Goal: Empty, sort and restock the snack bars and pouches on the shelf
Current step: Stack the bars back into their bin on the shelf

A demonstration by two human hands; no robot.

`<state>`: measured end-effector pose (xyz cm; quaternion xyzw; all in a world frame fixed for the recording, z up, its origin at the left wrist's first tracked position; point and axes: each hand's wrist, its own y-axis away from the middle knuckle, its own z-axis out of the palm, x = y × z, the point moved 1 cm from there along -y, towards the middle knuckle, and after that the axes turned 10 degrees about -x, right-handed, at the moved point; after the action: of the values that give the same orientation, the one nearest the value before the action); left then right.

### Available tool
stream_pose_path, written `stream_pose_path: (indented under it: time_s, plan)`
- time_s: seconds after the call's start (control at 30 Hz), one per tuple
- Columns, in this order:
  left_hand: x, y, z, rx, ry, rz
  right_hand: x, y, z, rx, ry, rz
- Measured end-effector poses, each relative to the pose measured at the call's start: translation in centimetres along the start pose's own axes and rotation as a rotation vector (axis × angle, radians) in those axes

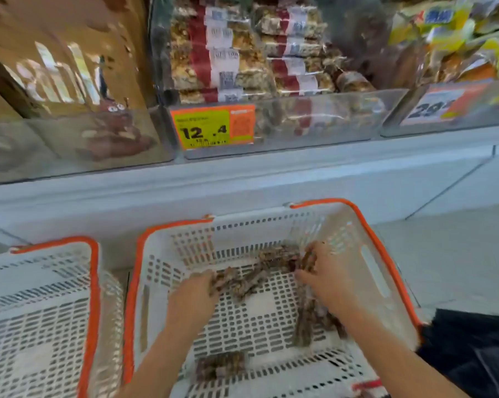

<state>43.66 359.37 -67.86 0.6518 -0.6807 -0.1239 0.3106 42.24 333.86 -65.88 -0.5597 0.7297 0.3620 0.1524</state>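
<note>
Both forearms reach into white slotted basket (357,234) with orange rim, nearest the camera. Left hand (196,294): fingers curled round a dark snack bar (225,278) at basket centre. Right hand (326,271): fingers clamped on several bars (307,255) near far right wall. More loose bars on basket floor, one at near edge (221,364), a few near right (305,320). Second basket (41,297) just beside on left. Far: shelf bin of stacked nut bars (242,50) behind price tag (212,126) reading 12.4; yellow pouches (449,27) far right.
</note>
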Motion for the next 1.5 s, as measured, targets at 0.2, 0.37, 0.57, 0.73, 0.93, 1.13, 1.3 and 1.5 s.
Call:
stream_pose_path:
  time_s: [0.2,0.37,0.57,0.73,0.93,1.13,1.3,1.5]
  plan:
    - [-3.9,-1.5,7.0,-0.186,0.086,-0.034,7.1,0.4,5.5,-0.303,0.084,0.373]
    - [-4.2,-5.4,8.7,-0.077,0.086,-0.003,7.9,0.3,9.4,-0.153,-0.047,0.603]
    - [-4.2,-9.8,10.4,-0.141,-0.067,-0.051,9.3,-0.1,10.8,-0.034,-0.225,0.731]
    - [-4.1,-11.5,11.0,-0.113,-0.176,-0.109,9.1,-0.4,11.8,0.043,-0.252,0.79]
    - [-3.3,-8.3,10.9,-0.111,0.175,-0.125,6.0,1.9,13.1,0.299,-0.799,0.878]
    - [2.5,-1.5,7.9,0.11,0.88,-0.094,1.7,1.7,11.2,-0.055,-1.444,0.767]
    - [6.4,1.8,1.5,-0.04,1.381,0.011,-4.1,2.5,5.0,-0.24,-1.299,0.352]
    - [7.9,7.2,-7.8,-0.102,1.65,0.27,-11.1,5.2,-2.4,-0.357,-1.16,0.016]
